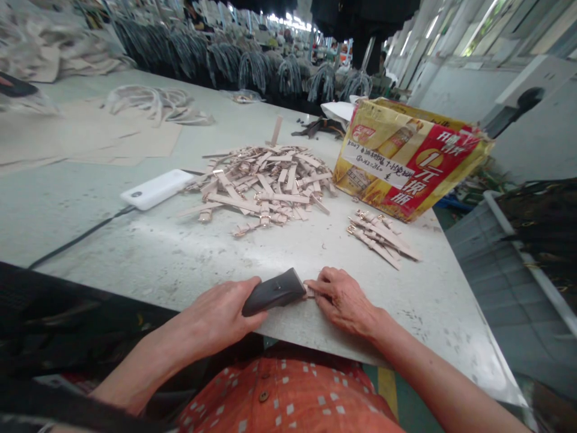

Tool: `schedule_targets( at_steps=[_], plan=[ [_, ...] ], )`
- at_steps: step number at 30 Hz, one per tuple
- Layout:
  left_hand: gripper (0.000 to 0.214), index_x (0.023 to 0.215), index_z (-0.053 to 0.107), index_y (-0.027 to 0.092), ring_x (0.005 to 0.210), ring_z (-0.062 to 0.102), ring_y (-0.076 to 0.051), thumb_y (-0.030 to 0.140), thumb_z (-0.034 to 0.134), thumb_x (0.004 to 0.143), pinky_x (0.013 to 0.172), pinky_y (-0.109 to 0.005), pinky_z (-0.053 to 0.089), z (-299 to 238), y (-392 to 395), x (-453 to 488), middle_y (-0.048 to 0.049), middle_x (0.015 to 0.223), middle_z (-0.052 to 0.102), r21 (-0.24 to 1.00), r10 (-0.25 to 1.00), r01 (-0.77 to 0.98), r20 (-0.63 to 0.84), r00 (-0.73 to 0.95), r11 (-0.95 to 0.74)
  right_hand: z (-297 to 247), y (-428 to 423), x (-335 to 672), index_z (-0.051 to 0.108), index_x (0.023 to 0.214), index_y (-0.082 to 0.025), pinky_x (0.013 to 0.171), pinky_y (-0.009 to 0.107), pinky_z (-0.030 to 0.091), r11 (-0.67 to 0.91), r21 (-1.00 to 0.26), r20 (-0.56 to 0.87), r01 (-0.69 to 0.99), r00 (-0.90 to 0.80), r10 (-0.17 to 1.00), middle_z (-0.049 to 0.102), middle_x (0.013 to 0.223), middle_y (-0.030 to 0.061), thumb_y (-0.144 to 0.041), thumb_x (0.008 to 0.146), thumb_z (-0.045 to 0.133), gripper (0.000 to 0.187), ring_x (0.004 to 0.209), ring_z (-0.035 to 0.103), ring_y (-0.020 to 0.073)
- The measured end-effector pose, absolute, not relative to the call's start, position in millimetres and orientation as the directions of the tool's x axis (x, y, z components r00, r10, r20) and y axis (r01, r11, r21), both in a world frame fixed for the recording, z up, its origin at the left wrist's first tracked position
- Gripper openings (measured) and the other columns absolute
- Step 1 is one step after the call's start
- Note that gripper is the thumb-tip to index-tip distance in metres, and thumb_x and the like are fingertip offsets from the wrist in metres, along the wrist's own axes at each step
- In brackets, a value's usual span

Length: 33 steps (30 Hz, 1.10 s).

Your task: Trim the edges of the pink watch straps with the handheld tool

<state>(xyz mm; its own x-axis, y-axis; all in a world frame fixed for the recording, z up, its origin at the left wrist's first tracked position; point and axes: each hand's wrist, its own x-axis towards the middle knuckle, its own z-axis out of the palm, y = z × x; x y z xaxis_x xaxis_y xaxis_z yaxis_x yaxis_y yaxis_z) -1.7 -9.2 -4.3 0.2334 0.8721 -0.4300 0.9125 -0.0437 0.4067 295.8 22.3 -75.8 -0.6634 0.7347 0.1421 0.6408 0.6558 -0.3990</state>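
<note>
From the head view, a red-and-yellow box [410,159] is printed with a large "1" and Chinese characters; its handwritten label cannot be read. Below the box, at the worktop [180,258] edge, a dark tool [274,291] is clamped in the left hand [220,316] fingers. A strap [310,293] is pinned under the closed right hand [342,297] fingers. Left of the box a strap pile [265,180] is heaped, with bare surface before it.

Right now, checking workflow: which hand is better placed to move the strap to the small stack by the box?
Probably right hand: it pins the strap, nearer the small stack; left hand grips the dark tool.
</note>
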Motion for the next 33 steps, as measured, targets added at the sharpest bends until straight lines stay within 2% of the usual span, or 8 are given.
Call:
schedule_targets(
  at_steps=[2,7,11,14,19,23,27,33],
  plan=[
    [0.024,0.102,0.070,0.027,0.087,0.080,-0.029,0.047,0.063,0.091,0.076,-0.036,0.049,-6,-8,-3,-0.0078,0.096,0.085,0.414,0.871,0.910,-0.431,0.236,-0.042,-78,22,298,0.088,0.122,-0.020,0.084,0.038,0.047,0.645,-0.441,0.168,0.624,-0.649,0.742,0.075,0.102,0.0095,-0.009,0.099,0.073,0.029,0.096,0.066,0.0256],
    [0.026,0.104,0.070,0.028,0.091,0.081,-0.030,0.048,0.062,0.090,0.079,-0.036,0.051,-8,-6,-4,-0.0073,0.099,0.085,0.426,0.873,0.904,-0.425,0.239,-0.040,-93,21,296,0.091,0.108,-0.022,0.089,0.038,0.057,0.559,-0.644,0.297,0.523,-0.502,0.812,0.080,0.105,0.0088,-0.012,0.095,0.086,0.017,0.100,0.073,0.0254],
    [0.025,0.103,0.070,0.028,0.092,0.081,-0.030,0.048,0.062,0.090,0.080,-0.036,0.052,-7,-5,-4,-0.0068,0.099,0.085,0.429,0.871,0.903,-0.428,0.241,-0.039,-102,21,290,0.091,0.102,-0.025,0.086,0.040,0.058,0.609,-0.613,0.398,0.504,-0.469,0.788,0.081,0.100,0.0088,-0.018,0.100,0.088,0.007,0.096,0.073,0.0260],
    [0.025,0.102,0.070,0.028,0.091,0.080,-0.030,0.048,0.062,0.090,0.079,-0.036,0.050,-6,-6,-2,-0.0071,0.098,0.084,0.419,0.872,0.907,-0.429,0.235,-0.038,-103,21,289,0.089,0.098,-0.023,0.084,0.039,0.057,0.644,-0.596,0.422,0.479,-0.496,0.759,0.081,0.098,0.0090,-0.016,0.101,0.087,0.009,0.093,0.073,0.0256],
    [0.022,0.102,0.072,0.029,0.087,0.080,-0.029,0.045,0.062,0.091,0.078,-0.036,0.048,-7,-9,-3,-0.0057,0.093,0.083,0.415,0.875,0.908,-0.412,0.253,-0.067,-99,24,285,0.080,0.090,-0.023,0.087,0.038,0.054,0.594,-0.642,0.337,0.486,-0.517,0.787,0.077,0.093,0.0064,-0.008,0.103,0.077,0.019,0.092,0.070,0.0240],
    [0.023,0.103,0.073,0.029,0.087,0.081,-0.030,0.045,0.065,0.090,0.078,-0.036,0.050,-8,-9,-6,-0.0053,0.094,0.085,0.435,0.877,0.899,-0.409,0.252,-0.055,-91,28,280,0.071,0.092,-0.022,0.088,0.036,0.048,0.535,-0.663,0.236,0.523,-0.532,0.813,0.073,0.093,0.0044,-0.008,0.104,0.068,0.018,0.093,0.066,0.0228],
    [0.023,0.102,0.074,0.028,0.085,0.081,-0.029,0.045,0.064,0.090,0.078,-0.036,0.052,-6,-8,-8,-0.0048,0.093,0.085,0.466,0.867,0.883,-0.415,0.276,-0.057,-84,32,276,0.064,0.090,-0.023,0.085,0.034,0.044,0.443,-0.725,0.135,0.527,-0.523,0.842,0.068,0.088,-0.0001,-0.012,0.105,0.063,0.019,0.085,0.060,0.0191],
    [0.024,0.103,0.075,0.027,0.087,0.081,-0.029,0.045,0.064,0.090,0.078,-0.036,0.054,-3,-6,-7,-0.0055,0.093,0.087,0.468,0.858,0.882,-0.428,0.282,-0.056,-84,39,281,0.059,0.086,-0.024,0.073,0.029,0.045,0.247,-0.887,0.046,0.390,-0.459,0.887,0.061,0.078,-0.0029,-0.028,0.113,0.058,0.028,0.076,0.058,0.0167]
  ],
)
